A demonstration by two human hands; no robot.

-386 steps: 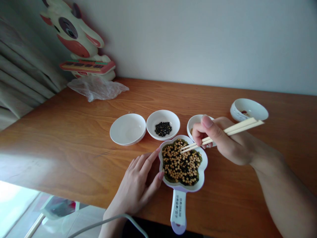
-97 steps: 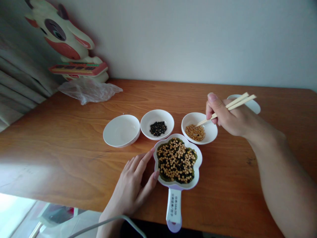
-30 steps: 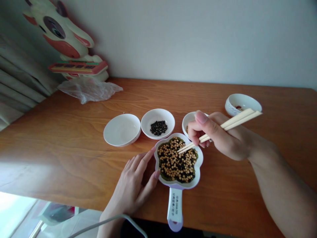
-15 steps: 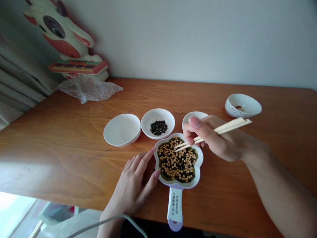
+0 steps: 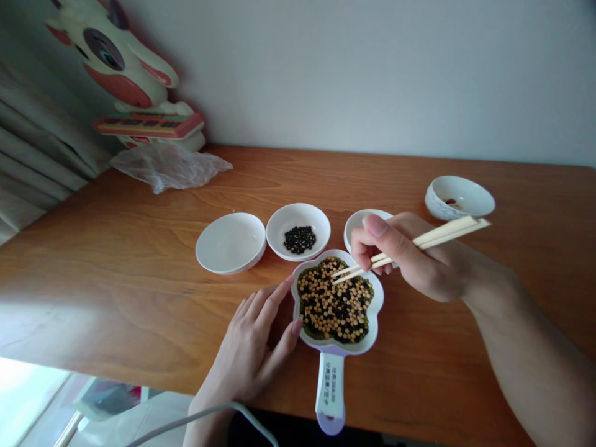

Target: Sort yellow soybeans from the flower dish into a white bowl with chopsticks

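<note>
My right hand (image 5: 410, 254) grips a pair of wooden chopsticks (image 5: 431, 239). Their tips are slightly apart, over the beans in the upper part of a flower-shaped scoop (image 5: 378, 307), white with a lilac edge. Inside it lies a mix of yellow beans (image 5: 328, 323), black beans and some green ones along the border. My left hand (image 5: 251, 338) rests beside the scoop, fingers stretched, with index fingertip and thumb against its left rim. The labelled handle (image 5: 330, 388) points towards me. I cannot make out a bean between the chopstick tips.
Behind the scoop stand a white bowl (image 5: 230, 242), a bowl holding black beans (image 5: 300, 239), and another bowl (image 5: 361, 218) partly hidden by my right hand. A bowl (image 5: 459, 198) with a few reddish bits sits far right. Back left are a plastic bag (image 5: 172, 167) and cow toy (image 5: 135, 74).
My right hand and the chopsticks have shifted slightly to the right, the tips staying over the scoop. My left hand keeps its place at the rim.
</note>
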